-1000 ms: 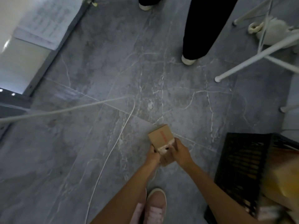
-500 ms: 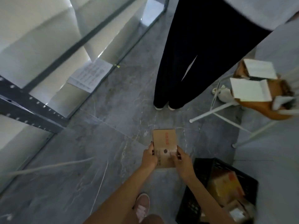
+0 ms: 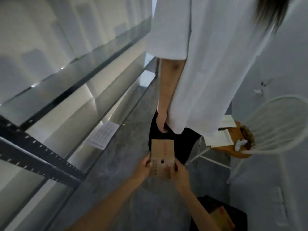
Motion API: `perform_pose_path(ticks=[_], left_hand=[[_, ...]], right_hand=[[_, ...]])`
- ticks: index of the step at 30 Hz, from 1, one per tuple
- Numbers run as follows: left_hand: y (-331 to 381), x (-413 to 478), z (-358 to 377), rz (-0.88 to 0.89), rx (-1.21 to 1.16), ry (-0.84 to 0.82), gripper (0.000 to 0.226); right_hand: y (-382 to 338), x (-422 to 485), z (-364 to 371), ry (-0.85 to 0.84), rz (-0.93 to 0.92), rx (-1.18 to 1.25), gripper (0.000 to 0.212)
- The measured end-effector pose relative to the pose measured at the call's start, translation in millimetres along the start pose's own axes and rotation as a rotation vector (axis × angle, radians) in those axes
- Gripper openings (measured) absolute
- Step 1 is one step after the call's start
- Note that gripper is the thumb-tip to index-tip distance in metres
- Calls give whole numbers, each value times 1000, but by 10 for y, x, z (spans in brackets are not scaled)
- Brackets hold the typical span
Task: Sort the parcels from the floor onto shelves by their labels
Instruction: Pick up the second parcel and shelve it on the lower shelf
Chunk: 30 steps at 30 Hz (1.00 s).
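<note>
I hold a small brown cardboard parcel (image 3: 162,152) with red print and a dark spot on its top face, out in front of me above the grey floor. My left hand (image 3: 143,167) grips its left edge. My right hand (image 3: 177,171) grips its lower right edge, thumb on top. Both forearms reach up from the bottom of the view. A metal shelf rack (image 3: 55,95) with pale shelves runs along the left, and a printed sheet (image 3: 103,135) lies on a lower shelf.
A person in a white shirt and black trousers (image 3: 196,80) stands just behind the parcel. A white wire chair (image 3: 275,130) with papers on its wooden seat is at right. A black crate (image 3: 236,214) holding another parcel sits at bottom right.
My view has tilted up from the floor to the shelves and the standing person. The parcel has risen with both hands and now lies flatter, long side pointing away from me.
</note>
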State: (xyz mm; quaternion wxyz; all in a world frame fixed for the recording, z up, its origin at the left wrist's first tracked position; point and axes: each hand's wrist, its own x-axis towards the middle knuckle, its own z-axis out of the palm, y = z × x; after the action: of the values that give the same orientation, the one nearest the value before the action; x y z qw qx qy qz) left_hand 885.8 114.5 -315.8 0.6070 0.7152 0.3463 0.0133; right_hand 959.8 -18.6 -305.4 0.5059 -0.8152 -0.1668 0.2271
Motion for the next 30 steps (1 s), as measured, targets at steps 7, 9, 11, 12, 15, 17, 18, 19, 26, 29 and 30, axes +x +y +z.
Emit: perform_pose_path(ticks=[7, 9, 11, 12, 15, 17, 18, 19, 26, 29, 30], left_hand=[[702, -413, -637, 41, -76, -7, 50], [828, -513, -756, 48, -122, 31, 49], [941, -578, -846, 83, -163, 62, 48], [992, -602, -893, 111, -165, 84, 47], [1134, -674, -1049, 181, -148, 151, 48], [1213, -727, -1139, 219, -166, 155, 48], [1259, -751, -1180, 234, -170, 162, 50], [1295, -773, -1216, 243, -171, 176, 52], [1531, -1063, -1342, 240, -271, 164, 42], [1557, -1240, -1387, 202, -316, 203, 40], [1535, -1308, -1405, 184, -326, 220, 39]], right_hand=[[-968, -149, -180, 4, -188, -78, 10], [-1106, -152, -154, -9, -198, -99, 17], [-1235, -134, -124, -10, -209, -107, 20], [-1304, -118, -104, -18, -212, -103, 19], [-1488, -61, -26, -41, -230, -73, 19], [-1608, -51, 13, -58, -240, -17, 18], [-1665, -54, 20, -64, -248, 20, 16], [-1718, -64, 25, -73, -263, 52, 14], [-2056, -182, 14, -105, -332, 197, 22], [-2168, -248, 47, -128, -361, 161, 29], [-2203, -275, 67, -136, -369, 154, 28]])
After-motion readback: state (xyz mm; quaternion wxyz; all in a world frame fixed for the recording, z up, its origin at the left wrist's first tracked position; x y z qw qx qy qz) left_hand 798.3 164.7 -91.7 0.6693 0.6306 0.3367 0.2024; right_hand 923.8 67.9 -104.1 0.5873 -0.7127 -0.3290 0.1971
